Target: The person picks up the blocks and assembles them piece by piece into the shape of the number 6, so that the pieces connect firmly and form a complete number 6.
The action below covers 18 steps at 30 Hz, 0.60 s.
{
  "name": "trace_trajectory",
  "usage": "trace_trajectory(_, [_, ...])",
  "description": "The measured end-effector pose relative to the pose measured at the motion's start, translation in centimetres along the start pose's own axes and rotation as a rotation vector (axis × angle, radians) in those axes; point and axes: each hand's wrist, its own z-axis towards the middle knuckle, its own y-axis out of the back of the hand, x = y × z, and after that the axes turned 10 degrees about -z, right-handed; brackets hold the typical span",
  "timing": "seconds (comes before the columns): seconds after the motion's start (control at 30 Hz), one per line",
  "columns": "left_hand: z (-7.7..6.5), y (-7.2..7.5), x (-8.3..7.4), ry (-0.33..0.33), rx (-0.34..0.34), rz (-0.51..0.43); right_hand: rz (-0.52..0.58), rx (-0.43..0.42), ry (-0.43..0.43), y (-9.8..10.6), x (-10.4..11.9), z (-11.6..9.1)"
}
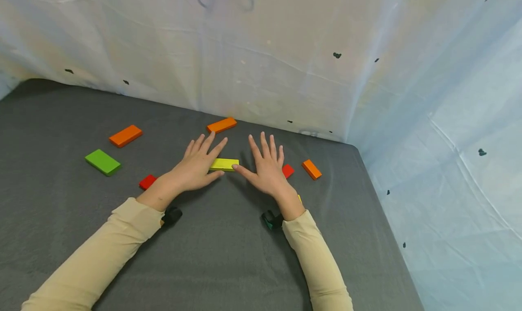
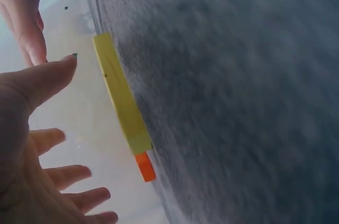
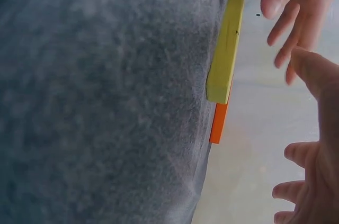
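Note:
A yellow block [image 1: 224, 164] lies flat on the dark grey cloth, between and below my two hands. My left hand [image 1: 197, 168] hovers at its left end with fingers spread, holding nothing. On the other side my right hand [image 1: 267, 171] is spread too, its thumb tip overlapping the block's right end in the head view. Both wrist views show the yellow block [image 2: 122, 94] resting on the cloth, with the fingers apart from it. An orange block [image 1: 222, 124] lies just beyond the left fingertips. Partly hidden by the right hand is a red block [image 1: 287, 171].
Left of the hands lie an orange block [image 1: 125, 135], a green block [image 1: 103, 162] and a red block [image 1: 147, 182] partly behind the left wrist. A smaller orange block [image 1: 311, 169] sits at the right. Pale sheeting [image 1: 261, 75] rises along the cloth's far and right edges.

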Motion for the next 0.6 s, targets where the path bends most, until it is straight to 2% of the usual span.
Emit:
trace_trajectory(0.17, [0.4,-0.2,-0.4,0.034,0.012,-0.028,0.025,0.029,-0.004,0.0,0.1,0.6])
trace_trajectory(0.5, [0.8,-0.4,-0.4,0.012,0.023,-0.065,0.094,0.043,0.007,0.3,0.3,2.3])
trace_trajectory(0.6, [0.9,-0.4,-0.4,0.0,0.026,-0.049,0.108,0.061,0.0,0.2,0.3,2.8])
